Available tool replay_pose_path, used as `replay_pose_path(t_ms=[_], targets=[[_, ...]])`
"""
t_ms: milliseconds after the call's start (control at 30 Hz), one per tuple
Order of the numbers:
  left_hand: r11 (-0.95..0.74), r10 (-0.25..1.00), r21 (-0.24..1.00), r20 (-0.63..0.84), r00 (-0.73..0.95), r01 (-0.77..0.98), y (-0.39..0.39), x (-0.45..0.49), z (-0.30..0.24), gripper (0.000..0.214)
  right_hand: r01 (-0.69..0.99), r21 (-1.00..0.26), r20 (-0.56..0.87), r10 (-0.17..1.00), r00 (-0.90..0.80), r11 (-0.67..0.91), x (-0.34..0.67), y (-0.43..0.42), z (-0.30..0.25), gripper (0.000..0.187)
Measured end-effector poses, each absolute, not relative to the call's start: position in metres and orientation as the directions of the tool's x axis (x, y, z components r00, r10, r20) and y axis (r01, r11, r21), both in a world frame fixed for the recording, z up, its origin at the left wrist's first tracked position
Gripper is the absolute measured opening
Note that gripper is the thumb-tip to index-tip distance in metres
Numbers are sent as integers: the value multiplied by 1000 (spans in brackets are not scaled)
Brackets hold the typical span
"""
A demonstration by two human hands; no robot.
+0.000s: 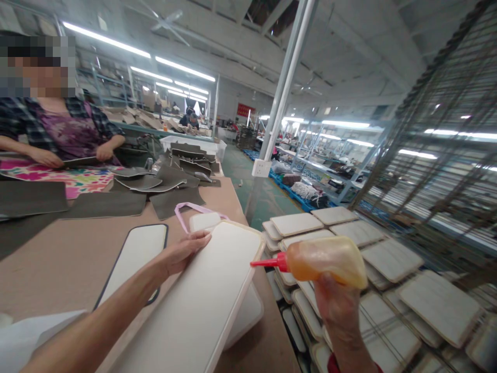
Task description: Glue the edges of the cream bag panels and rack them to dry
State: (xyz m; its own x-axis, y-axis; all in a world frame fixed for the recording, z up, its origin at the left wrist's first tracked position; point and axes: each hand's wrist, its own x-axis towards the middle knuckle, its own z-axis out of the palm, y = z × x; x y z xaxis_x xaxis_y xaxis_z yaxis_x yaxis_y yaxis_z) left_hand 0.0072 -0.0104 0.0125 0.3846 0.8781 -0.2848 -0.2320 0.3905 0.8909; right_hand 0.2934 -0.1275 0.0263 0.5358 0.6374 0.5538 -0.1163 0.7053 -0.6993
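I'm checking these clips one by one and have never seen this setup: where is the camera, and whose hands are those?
There is no machine here. One camera sits on a person's head and looks forward and down, so the two bare arms entering from below are that person's own. The left hand rests open on a white padded panel lying on the brown table. The right hand grips a squeeze bottle of amber liquid, its red nozzle pointing toward the panel. Also on the table are a second panel with a dark rim, a pink strap and dark grey cut pieces. Across the table a co-worker handles a dark piece. To the right, many similar panels lie on racks.
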Motion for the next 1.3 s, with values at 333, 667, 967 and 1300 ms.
replay_pose_path(t_ms=[333, 667, 967, 1300], targets=[[384, 892, 892, -292, 345, -238, -9, 6, 8, 36, -14, -736, 591, 652, 475, 677, 301, -116, 29, 24], [395, 881, 881, -282, 381, -261, -2, 3, -4, 29, -129, -745, 534, 701, 474, 655, 292, -117, 34, 25], [396, 878, 871, -267, 396, -291, 2, 3, -9, 24, -148, -745, 533, 713, 457, 651, 288, -119, 38, 26], [409, 882, 858, -283, 376, -313, 10, 7, -3, 21, -157, -756, 542, 742, 394, 635, 284, -125, 41, 21]])
